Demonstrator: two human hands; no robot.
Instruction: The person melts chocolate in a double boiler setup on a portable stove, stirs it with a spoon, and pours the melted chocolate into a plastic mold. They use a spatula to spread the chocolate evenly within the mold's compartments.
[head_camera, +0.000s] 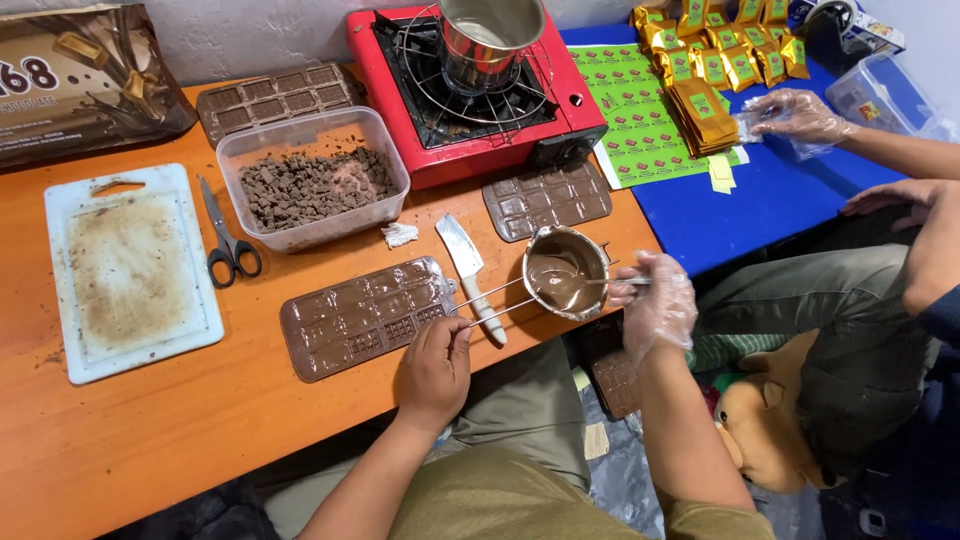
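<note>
Small steel melting pot (566, 270) w/ melted chocolate sits at the front edge of the orange table (200, 420), just right of the filled chocolate mould (368, 315). Left hand (435, 368), bare, fingers pinched shut on the pot's long wire handle (490, 297), which runs from pot toward the mould's right end. Right hand (655, 300), in a clear plastic glove, fingers closed on a thin utensil (610, 281) reaching into the pot; what kind, can't tell. Small cleaver-type knife (468, 272) lies just left of the pot, between pot & mould, crossing under the handle. Behind the pot: another mould tray (548, 198), then red portable gas stove (470, 95) w/ a steel pot (490, 35) on it. Left of stove: clear tub of chocolate chunks (312, 185); further left scissors (228, 240) & a stained white cutting board (125, 270). Well right of the pot, on a blue table (780, 195), another person's gloved hand (800, 115) rests near gold wrappers (715, 55) & a green label sheet (640, 120).
</note>
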